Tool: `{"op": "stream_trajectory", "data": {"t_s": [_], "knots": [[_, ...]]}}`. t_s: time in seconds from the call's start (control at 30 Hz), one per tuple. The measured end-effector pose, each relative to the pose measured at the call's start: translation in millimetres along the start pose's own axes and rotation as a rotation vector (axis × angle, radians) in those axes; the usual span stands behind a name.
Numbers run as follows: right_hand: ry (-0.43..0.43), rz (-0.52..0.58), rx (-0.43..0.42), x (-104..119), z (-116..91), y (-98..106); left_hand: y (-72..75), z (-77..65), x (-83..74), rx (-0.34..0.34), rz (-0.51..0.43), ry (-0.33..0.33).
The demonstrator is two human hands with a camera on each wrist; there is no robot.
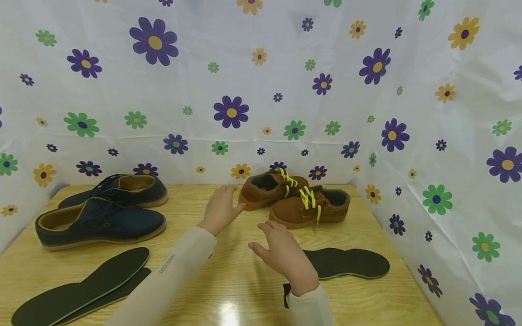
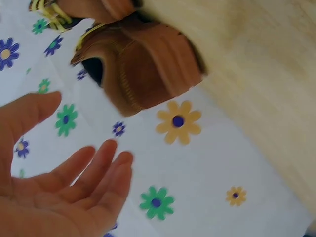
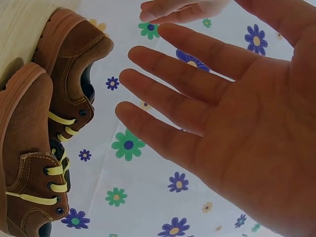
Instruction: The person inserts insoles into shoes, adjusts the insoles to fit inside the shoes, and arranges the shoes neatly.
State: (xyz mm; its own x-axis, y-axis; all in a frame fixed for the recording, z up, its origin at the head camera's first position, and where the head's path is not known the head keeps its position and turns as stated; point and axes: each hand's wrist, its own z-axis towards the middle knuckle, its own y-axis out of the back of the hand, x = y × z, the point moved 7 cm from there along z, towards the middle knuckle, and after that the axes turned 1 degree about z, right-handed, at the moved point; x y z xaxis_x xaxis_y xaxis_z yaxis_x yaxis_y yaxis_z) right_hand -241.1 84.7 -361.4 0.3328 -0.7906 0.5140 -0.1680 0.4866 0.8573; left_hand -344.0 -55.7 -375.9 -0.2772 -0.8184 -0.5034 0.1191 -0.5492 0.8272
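Two brown shoes with yellow laces stand side by side at the back right of the table. My left hand (image 1: pixel 222 210) is just left of the rear brown shoe (image 1: pixel 265 188), fingers spread and nothing in them; the left wrist view has the heel of a brown shoe (image 2: pixel 153 64) beyond the fingertips. Nearer me, my right hand (image 1: pixel 283 251) hovers in front of the other brown shoe (image 1: pixel 310 208), its fingers extended and palm bare in the right wrist view. Past that hand lies a black insole (image 1: pixel 346 262), partly hidden by the wrist.
On the left stand two dark blue shoes, a front one (image 1: pixel 102 222) and a rear one (image 1: pixel 142 188). Two overlapping black insoles (image 1: pixel 85 287) lie before them. A flower-print cloth (image 1: pixel 261 90) hangs behind and beside the wooden table (image 1: pixel 228 280).
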Motion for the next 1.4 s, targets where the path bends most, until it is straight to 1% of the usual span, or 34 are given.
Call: {"op": "stream_trajectory", "data": {"t_s": [0.13, 0.3, 0.5, 0.67, 0.8, 0.97, 1.2, 1.4], "knots": [[0.004, -0.002, -0.001, 1, 1, -1, -11.0, 11.9, 8.4, -0.042, -0.068, 0.009], [0.005, -0.004, 0.004, 2, 0, -1, -24.1, 28.7, 15.8, -0.042, -0.168, 0.026], [-0.005, -0.007, 0.018, 0, 0, -2, -35.8, 50.1, 16.1, -0.01, -0.238, 0.045], [-0.016, -0.008, 0.027, -3, 1, -2, -48.9, 63.3, 18.0, 0.052, -0.276, 0.071], [-0.017, -0.007, 0.031, -4, 2, -3, -58.3, 68.0, 22.0, 0.109, -0.3, 0.083], [-0.023, 0.011, 0.032, -3, 1, -3, -66.9, 72.1, 24.5, 0.148, -0.275, 0.064], [-0.029, 0.007, 0.027, -4, 0, -2, -71.3, 77.1, 24.2, 0.124, -0.265, 0.01], [-0.039, 0.006, 0.033, -6, 1, -1, -75.2, 81.8, 27.1, 0.09, -0.27, -0.004]]}}
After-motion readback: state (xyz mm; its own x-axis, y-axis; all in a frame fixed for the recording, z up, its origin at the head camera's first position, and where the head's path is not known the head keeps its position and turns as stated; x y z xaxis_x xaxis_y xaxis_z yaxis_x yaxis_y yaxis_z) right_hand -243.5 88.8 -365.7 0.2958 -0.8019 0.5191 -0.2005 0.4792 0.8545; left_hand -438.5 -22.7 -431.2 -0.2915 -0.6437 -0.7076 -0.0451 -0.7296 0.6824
